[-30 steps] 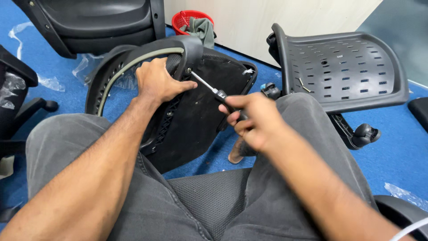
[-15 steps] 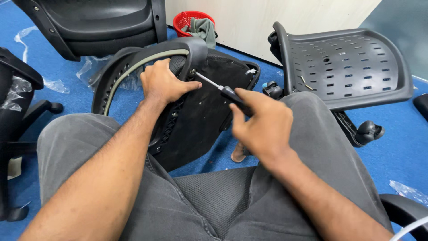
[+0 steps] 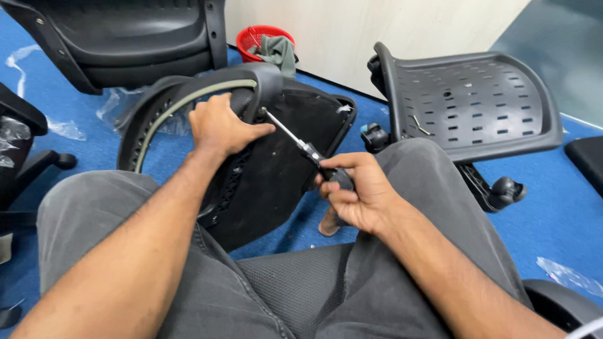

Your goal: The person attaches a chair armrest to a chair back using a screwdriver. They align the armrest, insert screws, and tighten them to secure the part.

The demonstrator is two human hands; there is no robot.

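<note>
Black mesh and plastic make up the chair back (image 3: 276,169) that is propped between the knees of a seated person in grey trousers (image 3: 301,295). Its curved top frame is gripped by the left hand (image 3: 220,129), the fingers being curled over the rim and pressed together, with the thumb laid along the inner face. A screwdriver (image 3: 301,145) is held in the right hand (image 3: 358,198); the fingers are wrapped around and pinching its dark handle, and the metal shaft runs up and to the left from them, its tip being set against the frame just beside the left thumb. Whether a screw sits under the tip cannot be told.

Beyond the right fingers, a perforated grey seat pan (image 3: 471,103) is tipped on its side on the blue carpet (image 3: 553,207), with a caster wheel (image 3: 505,191) showing below it. Past the left fingers, another black chair shell (image 3: 132,37) is seen, and a red basket (image 3: 260,39) with a grey cloth in it is placed against the wall. Clear plastic wrapping (image 3: 63,129) is scattered on the carpet to the left.
</note>
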